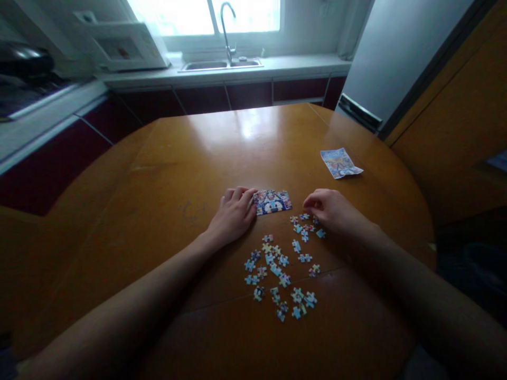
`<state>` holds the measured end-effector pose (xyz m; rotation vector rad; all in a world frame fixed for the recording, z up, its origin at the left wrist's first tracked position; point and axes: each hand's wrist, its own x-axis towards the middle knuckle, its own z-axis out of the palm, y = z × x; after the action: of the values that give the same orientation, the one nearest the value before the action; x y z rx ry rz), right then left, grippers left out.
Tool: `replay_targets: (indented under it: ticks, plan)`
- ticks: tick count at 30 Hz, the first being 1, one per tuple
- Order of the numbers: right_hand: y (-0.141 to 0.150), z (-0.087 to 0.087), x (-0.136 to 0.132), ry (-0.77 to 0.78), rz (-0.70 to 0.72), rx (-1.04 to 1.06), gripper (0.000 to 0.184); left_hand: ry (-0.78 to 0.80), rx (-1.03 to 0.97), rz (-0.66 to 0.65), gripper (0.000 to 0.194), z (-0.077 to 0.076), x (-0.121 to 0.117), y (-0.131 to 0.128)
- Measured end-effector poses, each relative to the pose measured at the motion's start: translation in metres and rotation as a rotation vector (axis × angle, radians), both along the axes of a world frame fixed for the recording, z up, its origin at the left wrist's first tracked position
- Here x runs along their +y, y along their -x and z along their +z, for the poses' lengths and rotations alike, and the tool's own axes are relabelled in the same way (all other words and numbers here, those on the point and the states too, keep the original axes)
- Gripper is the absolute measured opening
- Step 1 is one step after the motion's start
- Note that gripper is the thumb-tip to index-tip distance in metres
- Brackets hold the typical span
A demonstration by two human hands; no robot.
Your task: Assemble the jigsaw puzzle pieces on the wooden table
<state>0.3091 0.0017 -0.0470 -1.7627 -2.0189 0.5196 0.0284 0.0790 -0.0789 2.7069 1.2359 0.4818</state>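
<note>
A partly joined jigsaw puzzle (272, 202) with a blue-and-white cartoon face lies flat on the wooden table. My left hand (234, 214) rests at its left side, thumb and index finger spread along that edge, the other fingers loosely bent on the tabletop. Just right of the puzzle, my right hand (332, 210) is closed in a pinch over a small group of loose puzzle pieces (304, 235). Whatever is between those fingertips is too hidden to make out. Nearer to me, between my forearms, more loose pieces (276, 269) are scattered in pale blue and mixed colours.
A creased printed sheet (340, 162) lies toward the right on the wooden table (190, 153). Beyond the far edge runs a counter with a sink (206, 65) and tap (226, 31) under a window. A grey refrigerator (388, 58) stands at the right.
</note>
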Motion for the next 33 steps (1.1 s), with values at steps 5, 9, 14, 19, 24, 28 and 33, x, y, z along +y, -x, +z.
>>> replay_targets:
  ticks: [5, 9, 14, 19, 24, 28, 33]
  plan:
    - [-0.005, 0.003, -0.004, 0.041, 0.068, 0.004, 0.018, -0.006, -0.003, 0.001, 0.037, -0.002, 0.002, 0.001]
    - [0.000, 0.012, -0.017, 0.135, 0.149, -0.036, 0.010, 0.000, 0.001, 0.002, 0.038, -0.002, 0.002, 0.001]
    - [0.010, 0.022, -0.029, 0.159, 0.186, -0.157, 0.013, -0.009, 0.003, 0.003, 0.039, -0.002, 0.002, 0.001]
    - [0.009, 0.020, -0.028, 0.194, 0.159, -0.162, 0.009, 0.001, -0.009, -0.001, 0.038, -0.003, 0.003, 0.001]
    - [0.008, 0.018, -0.027, 0.192, 0.157, -0.155, 0.008, -0.016, -0.002, -0.005, 0.038, -0.003, 0.003, 0.002]
    - [0.005, 0.020, -0.023, 0.163, 0.123, -0.142, 0.007, -0.009, -0.001, -0.007, 0.038, -0.003, 0.003, 0.002]
    - [0.000, 0.020, -0.013, 0.101, -0.010, -0.110, 0.013, -0.004, 0.002, -0.007, 0.038, -0.002, 0.003, 0.001]
